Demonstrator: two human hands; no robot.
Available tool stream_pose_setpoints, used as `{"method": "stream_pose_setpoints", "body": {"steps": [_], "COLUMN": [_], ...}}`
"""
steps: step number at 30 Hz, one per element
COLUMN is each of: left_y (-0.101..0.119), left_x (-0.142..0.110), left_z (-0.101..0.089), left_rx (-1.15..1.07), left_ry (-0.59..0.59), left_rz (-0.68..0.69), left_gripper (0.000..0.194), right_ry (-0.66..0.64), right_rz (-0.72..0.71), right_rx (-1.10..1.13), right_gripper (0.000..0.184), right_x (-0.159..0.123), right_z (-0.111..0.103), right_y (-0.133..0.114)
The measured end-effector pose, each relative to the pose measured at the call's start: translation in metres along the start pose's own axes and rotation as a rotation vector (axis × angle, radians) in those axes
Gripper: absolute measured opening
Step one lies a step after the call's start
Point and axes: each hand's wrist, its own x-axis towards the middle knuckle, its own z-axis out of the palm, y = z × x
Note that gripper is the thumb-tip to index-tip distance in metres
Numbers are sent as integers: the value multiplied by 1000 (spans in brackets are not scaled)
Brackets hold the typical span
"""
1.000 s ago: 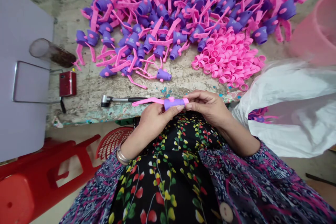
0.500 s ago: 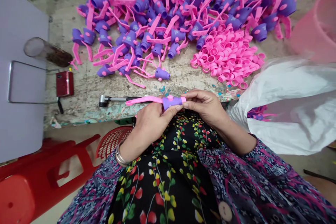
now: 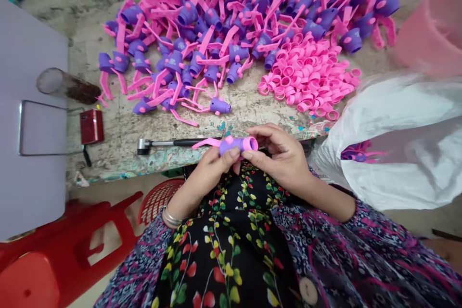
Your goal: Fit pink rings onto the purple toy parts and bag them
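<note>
My left hand [image 3: 212, 166] is closed round a purple plastic piece [image 3: 231, 144], its thumb along the near side. A pink handle [image 3: 207, 143] sticks out to the left of it, and a pink knob shows on top. On the right end of the purple piece sits a pink ring [image 3: 250, 143], its round opening turned toward me. My right hand [image 3: 279, 151] has its thumb against the ring's lower edge and its curved index finger just above; the other fingertips are partly hidden. Both hands are just off the table's front edge, over my lap.
A heap of purple-and-pink pieces [image 3: 173, 60] spreads across the back, beside a pile of pink rings [image 3: 306, 77]. A hammer-like tool [image 3: 162, 143] lies along the front edge. At left are a jar [image 3: 68, 85] and red box [image 3: 91, 126]; at right, a white sack [image 3: 397, 173] and pink bucket [image 3: 415, 43].
The held piece has turned so the ring's opening now faces me, and its handle points less far out to the left. My right fingers have loosened and spread around the ring.
</note>
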Motion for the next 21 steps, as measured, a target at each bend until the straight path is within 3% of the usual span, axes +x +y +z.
{"method": "stream_pose_setpoints", "body": {"steps": [3,8,15,21], "left_y": [-4,-6,-8,-9], "left_x": [-1,0,1,0], "left_z": [1,4,4,4], "left_rx": [-194,-317,-330,-284], "left_ry": [-44,-72,-84,-88], "left_rz": [-19,-28,-55,-67], "left_gripper": [50,45,47,48], "right_ry": [-31,-35,-71,-184], "right_rz": [-48,-115,-183,-228], "right_rx": [-51,-79,-156,-257], "right_gripper": [26,19,24,36], "right_x": [1,3,3,5], "right_z": [0,-2,-7,-16], "right_y": [-5,-6,-2,-2]}}
